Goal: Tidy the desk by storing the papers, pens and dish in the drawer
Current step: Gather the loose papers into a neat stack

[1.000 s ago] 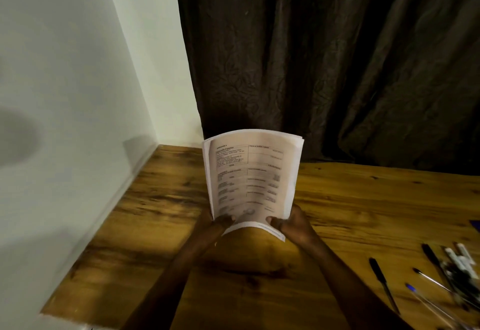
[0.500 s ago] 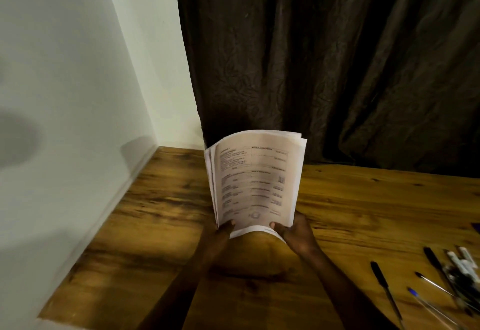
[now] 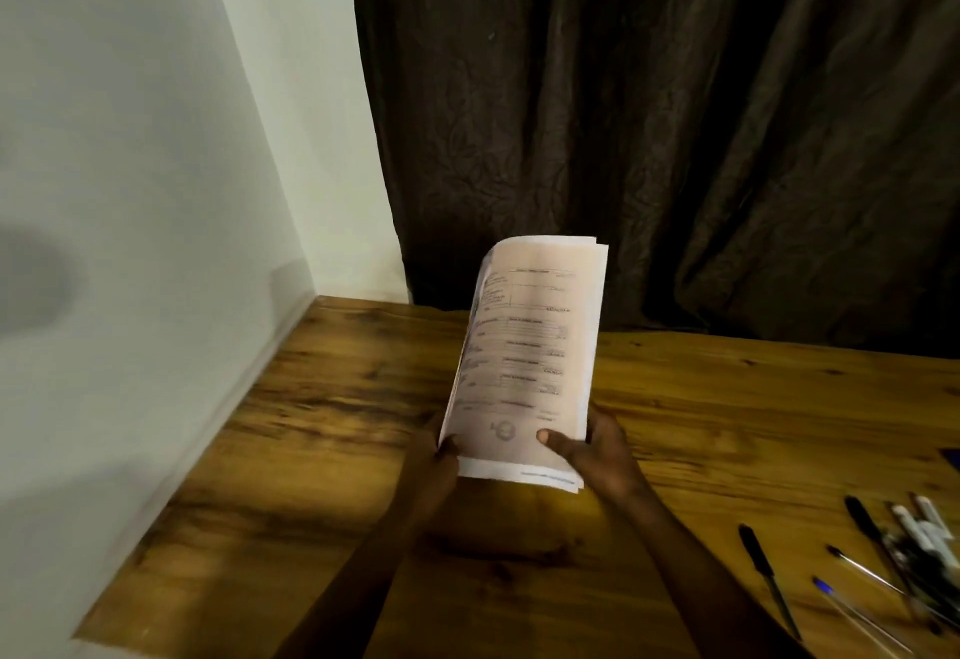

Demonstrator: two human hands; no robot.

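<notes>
A stack of printed white papers (image 3: 530, 357) stands upright above the wooden desk (image 3: 311, 398), its left edge curled back. My left hand (image 3: 441, 461) grips the bottom left corner and my right hand (image 3: 597, 456) grips the bottom right corner, thumb on the front sheet. Several pens (image 3: 893, 554) lie loose on the desk at the lower right, black and blue-tipped ones among them. No dish or drawer is in view.
A white wall (image 3: 130, 243) borders the desk on the left. A dark brown curtain (image 3: 649, 113) hangs behind the desk's far edge. A small dark blue object (image 3: 951, 458) shows at the right edge.
The stack has turned so that it looks narrower, its left edge bending backward, and it has shifted slightly right. Both hands keep their grip on the bottom corners.
</notes>
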